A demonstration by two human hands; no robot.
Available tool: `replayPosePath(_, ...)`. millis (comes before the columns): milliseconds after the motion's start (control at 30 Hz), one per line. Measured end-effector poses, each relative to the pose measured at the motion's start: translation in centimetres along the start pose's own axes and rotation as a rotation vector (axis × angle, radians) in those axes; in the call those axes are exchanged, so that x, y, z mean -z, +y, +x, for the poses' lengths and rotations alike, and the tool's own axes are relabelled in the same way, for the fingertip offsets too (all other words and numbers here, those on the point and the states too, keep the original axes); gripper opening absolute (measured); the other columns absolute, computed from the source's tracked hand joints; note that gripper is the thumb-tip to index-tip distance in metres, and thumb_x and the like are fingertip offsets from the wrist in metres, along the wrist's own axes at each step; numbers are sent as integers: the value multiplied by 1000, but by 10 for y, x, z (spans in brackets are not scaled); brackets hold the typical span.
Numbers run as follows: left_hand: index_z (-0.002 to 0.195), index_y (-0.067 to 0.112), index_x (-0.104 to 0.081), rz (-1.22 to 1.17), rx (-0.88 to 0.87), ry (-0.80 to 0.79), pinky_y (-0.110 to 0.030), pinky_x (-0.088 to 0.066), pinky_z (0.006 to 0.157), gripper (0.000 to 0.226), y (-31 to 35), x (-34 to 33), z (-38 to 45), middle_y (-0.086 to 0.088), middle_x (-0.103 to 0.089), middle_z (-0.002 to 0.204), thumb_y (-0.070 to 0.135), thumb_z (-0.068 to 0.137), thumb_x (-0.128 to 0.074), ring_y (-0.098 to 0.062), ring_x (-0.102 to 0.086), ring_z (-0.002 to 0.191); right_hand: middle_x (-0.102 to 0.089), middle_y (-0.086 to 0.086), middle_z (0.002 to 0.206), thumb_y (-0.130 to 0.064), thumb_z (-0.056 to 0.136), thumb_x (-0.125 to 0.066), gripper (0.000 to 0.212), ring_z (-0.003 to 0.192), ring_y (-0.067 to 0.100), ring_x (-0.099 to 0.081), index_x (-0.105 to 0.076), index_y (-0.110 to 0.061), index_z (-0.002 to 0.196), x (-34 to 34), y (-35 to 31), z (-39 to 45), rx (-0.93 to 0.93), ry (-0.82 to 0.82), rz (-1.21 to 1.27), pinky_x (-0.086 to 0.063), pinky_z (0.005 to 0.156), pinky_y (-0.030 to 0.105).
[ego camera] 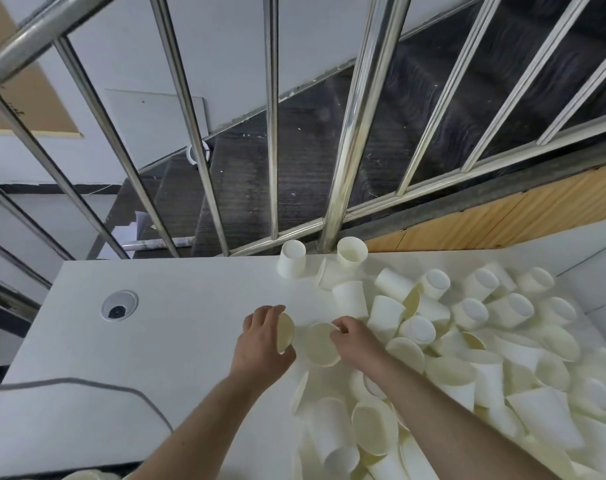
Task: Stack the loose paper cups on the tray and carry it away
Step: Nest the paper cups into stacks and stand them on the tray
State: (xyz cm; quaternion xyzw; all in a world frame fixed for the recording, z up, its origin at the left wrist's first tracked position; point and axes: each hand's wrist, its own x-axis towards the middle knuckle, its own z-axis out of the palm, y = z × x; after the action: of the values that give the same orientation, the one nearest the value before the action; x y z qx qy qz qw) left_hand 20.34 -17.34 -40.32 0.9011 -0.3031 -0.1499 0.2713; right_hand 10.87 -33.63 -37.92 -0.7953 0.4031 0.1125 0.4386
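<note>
1. Pile (468,393), lower right of frame: loose cups lie tipped and overlapping on the table (173,341). Risk: either forearm crossing the pile nudges cups, which roll off the near edge.
2. L hand (260,344), centre frame: fingers curled round one cup (285,332), mouth facing right. Risk: too much squeeze ovalises the rim, so the next cup jams.
3. R hand (355,336): pinches the rim of a 2nd cup (320,344), just beside the first. Risk: misaligned axes when nesting; rim catches, cup creases.
4. Tray: not identifiable in view; cannot tell where stacks go.
5. Far cups (291,259), upper centre, stand at the table's back edge next to the railing (350,133). Risk: a knock sends them through the bars to the stairs (294,150) below.
</note>
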Motion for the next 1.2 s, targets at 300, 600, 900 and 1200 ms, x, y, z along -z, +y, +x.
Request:
replayPosePath(300, 146, 28, -25, 111, -42, -88, -33, -38, 104, 78, 0, 1, -3, 7, -27, 151, 34, 79, -63, -20, -27, 137, -55, 5, 129, -23, 96, -43, 39, 111, 21, -57, -50, -16, 133, -3, 1, 5, -8, 2, -25, -50, 89, 33)
replayPosePath(600, 144, 29, -27, 138, -35, -109, -35, -39, 105, 72, 1, -1, -8, 5, -22, 153, 29, 82, -63, -21, -23, 139, -27, -4, 147, -50, 78, -69, 83, 135, 20, -29, -27, -29, 147, -14, -10, -14, 355, -13, -610, -42, 101, 35)
replayPosePath(900, 141, 26, -33, 88, -53, -36, -33, -44, 97, 68, 3, 13, -20, 3, -32, 145, 25, 79, -61, -22, -33, 131, -32, -4, 141, -20, 84, -60, 66, 128, 20, -35, -34, -25, 144, -13, -14, -27, 386, 87, -565, -48, 93, 34)
replayPosePath(1200, 140, 24, -39, -24, -99, 76, -33, -47, 93, 67, 15, 31, -59, 4, -37, 142, 26, 78, -64, -22, -40, 126, -29, -8, 144, -24, 85, -60, 68, 133, 16, -29, -31, -28, 146, -9, -24, -79, 454, 187, -516, -46, 93, 32)
